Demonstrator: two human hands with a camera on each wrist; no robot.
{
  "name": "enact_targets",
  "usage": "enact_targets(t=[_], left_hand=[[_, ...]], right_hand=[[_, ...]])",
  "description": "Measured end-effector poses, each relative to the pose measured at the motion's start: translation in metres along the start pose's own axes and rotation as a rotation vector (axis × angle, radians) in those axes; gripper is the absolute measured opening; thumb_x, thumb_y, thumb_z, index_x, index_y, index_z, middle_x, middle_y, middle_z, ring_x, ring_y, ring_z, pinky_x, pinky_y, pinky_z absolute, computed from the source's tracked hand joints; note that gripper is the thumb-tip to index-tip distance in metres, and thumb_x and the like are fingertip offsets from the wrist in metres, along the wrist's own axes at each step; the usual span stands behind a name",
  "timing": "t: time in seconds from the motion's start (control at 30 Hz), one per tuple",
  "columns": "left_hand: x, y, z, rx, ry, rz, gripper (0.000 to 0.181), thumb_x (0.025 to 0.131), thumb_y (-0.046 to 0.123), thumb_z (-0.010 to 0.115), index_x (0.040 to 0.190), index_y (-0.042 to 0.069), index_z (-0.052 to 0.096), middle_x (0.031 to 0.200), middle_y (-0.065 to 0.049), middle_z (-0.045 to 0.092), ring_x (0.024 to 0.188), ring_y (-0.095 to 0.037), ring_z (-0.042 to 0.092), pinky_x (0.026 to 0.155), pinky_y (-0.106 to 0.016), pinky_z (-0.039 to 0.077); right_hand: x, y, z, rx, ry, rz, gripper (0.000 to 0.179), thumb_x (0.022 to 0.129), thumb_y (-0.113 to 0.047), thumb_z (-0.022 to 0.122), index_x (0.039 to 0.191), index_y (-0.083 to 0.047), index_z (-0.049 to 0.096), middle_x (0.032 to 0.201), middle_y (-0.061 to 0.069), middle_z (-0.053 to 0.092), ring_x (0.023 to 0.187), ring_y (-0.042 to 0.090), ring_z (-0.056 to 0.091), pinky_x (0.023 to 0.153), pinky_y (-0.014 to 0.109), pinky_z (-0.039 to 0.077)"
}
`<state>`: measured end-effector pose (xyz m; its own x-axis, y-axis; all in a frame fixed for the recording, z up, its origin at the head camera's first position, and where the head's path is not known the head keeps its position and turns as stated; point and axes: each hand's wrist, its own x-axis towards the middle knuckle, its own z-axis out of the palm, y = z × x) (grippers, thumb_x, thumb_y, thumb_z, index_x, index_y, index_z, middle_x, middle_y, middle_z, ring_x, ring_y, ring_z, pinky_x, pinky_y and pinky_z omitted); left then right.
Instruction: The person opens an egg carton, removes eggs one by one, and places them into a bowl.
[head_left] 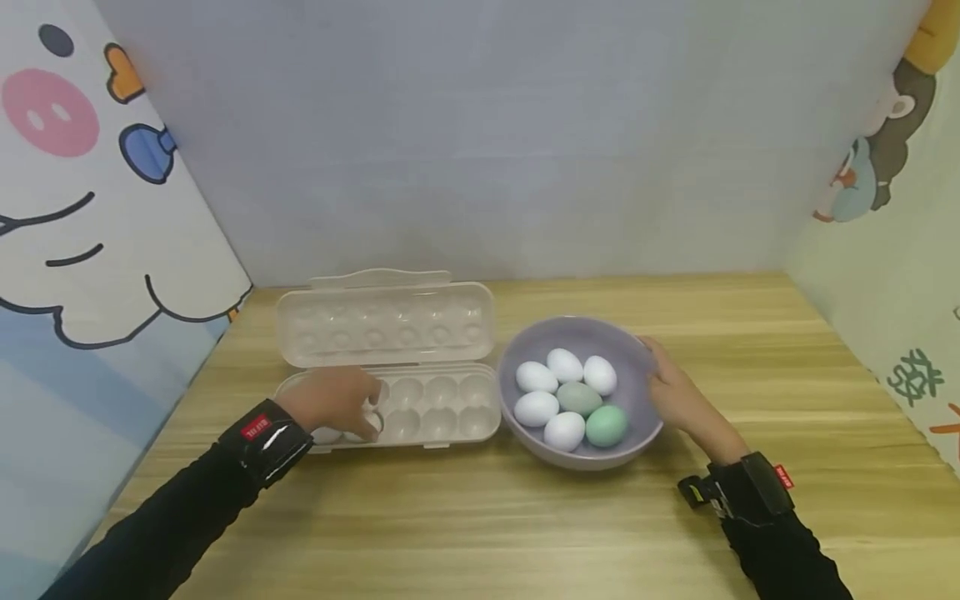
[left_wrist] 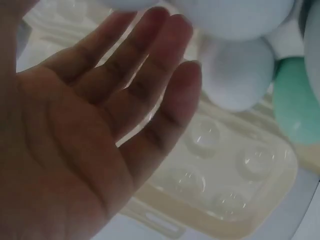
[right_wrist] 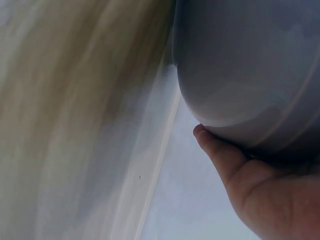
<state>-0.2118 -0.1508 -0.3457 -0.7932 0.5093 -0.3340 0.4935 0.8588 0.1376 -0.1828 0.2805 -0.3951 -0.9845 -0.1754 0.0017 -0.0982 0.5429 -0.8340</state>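
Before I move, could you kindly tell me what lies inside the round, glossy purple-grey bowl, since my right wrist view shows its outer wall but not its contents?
Observer: In the head view, seven smooth oval eggs are visible in the bowl: five white, one grey-green and one mint-green.
Operator: Thank you; could you also tell me where the left hand is?
Observer: It is over the left end of an open, beige, two-row egg carton.
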Motion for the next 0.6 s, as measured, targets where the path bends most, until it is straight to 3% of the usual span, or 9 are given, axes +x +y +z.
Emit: enact_targets(t=[0.23, 0.47, 0.6], left_hand=[[0.007, 0.000, 0.007, 0.050, -0.012, 0.006, 0.028, 0.063, 0.023, 0.071, 0.067, 0.012, 0.046, 0.062, 0.002, 0.041, 0.057, -0.015, 0.038, 0.050, -0.027, 0.029], [0.003, 0.007, -0.001, 0.027, -0.033, 0.004, 0.027, 0.060, 0.017, 0.072, 0.065, 0.012, 0.046, 0.062, 0.002, 0.040, 0.058, -0.015, 0.038, 0.051, -0.027, 0.030], [0.002, 0.010, -0.011, 0.026, -0.007, 0.043, 0.021, 0.060, 0.015, 0.072, 0.066, 0.011, 0.052, 0.064, 0.003, 0.042, 0.059, -0.014, 0.039, 0.052, -0.028, 0.033]], right_hand=[[-0.001, 0.000, 0.001, 0.020, 0.013, -0.010, 0.055, 0.087, 0.003, 0.024, 0.140, -0.004, 0.010, 0.138, 0.033, 0.018, 0.109, 0.051, 0.040, 0.074, 0.050, 0.049], [-0.002, -0.003, 0.003, 0.005, 0.009, -0.018, 0.055, 0.086, 0.005, 0.024, 0.139, -0.001, 0.010, 0.138, 0.033, 0.016, 0.116, 0.052, 0.032, 0.084, 0.057, 0.040], [-0.002, -0.005, 0.001, 0.006, 0.009, -0.015, 0.056, 0.085, 0.005, 0.024, 0.139, -0.002, 0.009, 0.138, 0.033, 0.017, 0.114, 0.052, 0.034, 0.081, 0.055, 0.043]])
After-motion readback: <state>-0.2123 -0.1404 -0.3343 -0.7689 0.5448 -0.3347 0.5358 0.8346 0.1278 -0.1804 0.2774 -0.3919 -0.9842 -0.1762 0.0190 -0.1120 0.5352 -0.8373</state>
